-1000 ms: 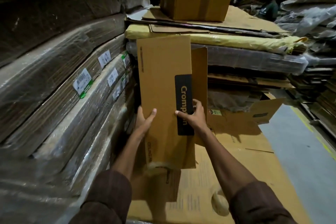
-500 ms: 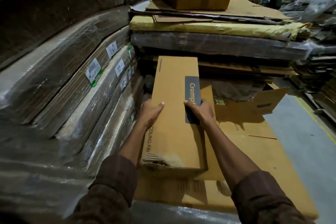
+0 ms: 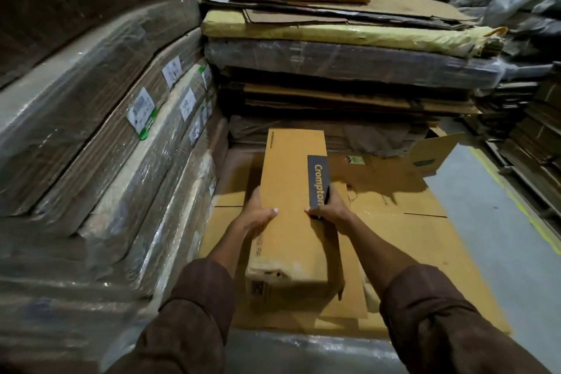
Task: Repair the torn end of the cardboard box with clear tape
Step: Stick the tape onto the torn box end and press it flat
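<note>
While lying flat, cardboard box [image 3: 291, 191] points away — torn end apparently nearest.

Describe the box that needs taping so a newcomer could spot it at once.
Start at the flat cardboard sheets in front of the wrapped stacks. On them lies a long narrow cardboard box, held by the left hand and right hand. Unlike the other cartons, it has a dark Crompton label and a torn near end.

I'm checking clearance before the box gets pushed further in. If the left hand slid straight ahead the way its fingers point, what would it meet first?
The left hand grips the cardboard box and points away. Likely first: the wrapped cardboard stack behind the box's far end, though depth is unclear.
</note>
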Demonstrator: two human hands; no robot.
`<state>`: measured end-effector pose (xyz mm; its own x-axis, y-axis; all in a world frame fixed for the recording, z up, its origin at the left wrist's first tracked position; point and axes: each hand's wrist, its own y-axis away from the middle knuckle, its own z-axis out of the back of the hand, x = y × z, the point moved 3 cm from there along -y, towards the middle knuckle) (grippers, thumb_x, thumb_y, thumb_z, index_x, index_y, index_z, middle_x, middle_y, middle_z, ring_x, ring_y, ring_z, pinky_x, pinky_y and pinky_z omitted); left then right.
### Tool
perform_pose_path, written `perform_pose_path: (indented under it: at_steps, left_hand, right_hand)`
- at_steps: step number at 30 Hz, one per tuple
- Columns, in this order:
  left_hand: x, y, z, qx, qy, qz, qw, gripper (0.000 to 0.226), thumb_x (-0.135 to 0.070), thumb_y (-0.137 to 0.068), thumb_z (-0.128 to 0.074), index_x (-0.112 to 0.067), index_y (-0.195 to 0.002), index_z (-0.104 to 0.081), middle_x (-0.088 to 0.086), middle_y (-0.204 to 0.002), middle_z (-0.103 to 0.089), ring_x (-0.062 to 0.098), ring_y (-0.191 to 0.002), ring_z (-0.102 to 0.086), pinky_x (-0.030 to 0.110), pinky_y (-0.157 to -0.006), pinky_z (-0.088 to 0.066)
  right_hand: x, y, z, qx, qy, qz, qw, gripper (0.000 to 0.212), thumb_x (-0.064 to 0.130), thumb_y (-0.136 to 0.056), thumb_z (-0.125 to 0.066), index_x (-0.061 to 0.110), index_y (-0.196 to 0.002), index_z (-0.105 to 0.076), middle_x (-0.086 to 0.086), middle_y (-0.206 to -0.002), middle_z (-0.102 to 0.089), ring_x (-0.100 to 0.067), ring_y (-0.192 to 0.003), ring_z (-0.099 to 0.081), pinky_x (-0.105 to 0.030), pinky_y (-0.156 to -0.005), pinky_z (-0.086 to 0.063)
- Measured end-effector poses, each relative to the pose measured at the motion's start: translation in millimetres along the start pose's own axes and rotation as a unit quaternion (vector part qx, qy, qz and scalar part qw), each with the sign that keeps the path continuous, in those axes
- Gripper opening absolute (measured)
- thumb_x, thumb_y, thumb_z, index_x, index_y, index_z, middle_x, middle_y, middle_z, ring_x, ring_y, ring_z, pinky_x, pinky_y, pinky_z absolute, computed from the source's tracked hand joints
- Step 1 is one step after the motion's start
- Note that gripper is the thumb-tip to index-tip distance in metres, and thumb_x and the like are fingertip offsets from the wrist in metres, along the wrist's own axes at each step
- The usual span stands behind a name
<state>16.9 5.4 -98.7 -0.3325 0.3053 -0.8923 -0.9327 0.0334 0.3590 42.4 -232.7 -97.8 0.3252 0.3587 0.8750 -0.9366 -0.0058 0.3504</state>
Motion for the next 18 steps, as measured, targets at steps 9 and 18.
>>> perform_pose_path:
  at_steps: [9, 18]
  left_hand:
    - [2, -27, -7, -0.010, -0.112, -0.016, 0.994, 0.096, -0.027, -0.092, -0.070, -0.019, -0.161, -0.003, 0.012, -0.160, -0.034, 0.032, -0.142, -0.040, 0.050, -0.116, -0.037]
    - [-12, -25, -6, 0.022, -0.313, 0.166, 0.935, 0.090, -0.071, -0.097, -0.035, -0.001, -0.153, -0.033, 0.024, -0.153, -0.042, 0.045, -0.130, -0.052, 0.049, -0.105, -0.048]
  right_hand:
    - [8, -4, -2, -0.125, 0.221, 0.037, 0.966, 0.093, 0.037, -0.076, -0.087, 0.017, -0.148, -0.031, -0.010, -0.135, -0.051, -0.035, -0.121, -0.055, -0.053, -0.096, -0.052]
    - [3, -2, -11, -0.087, 0.231, -0.190, 0.950, 0.088, 0.064, -0.095, -0.052, 0.007, -0.153, -0.018, -0.019, -0.150, -0.045, -0.040, -0.136, -0.046, -0.049, -0.107, -0.040]
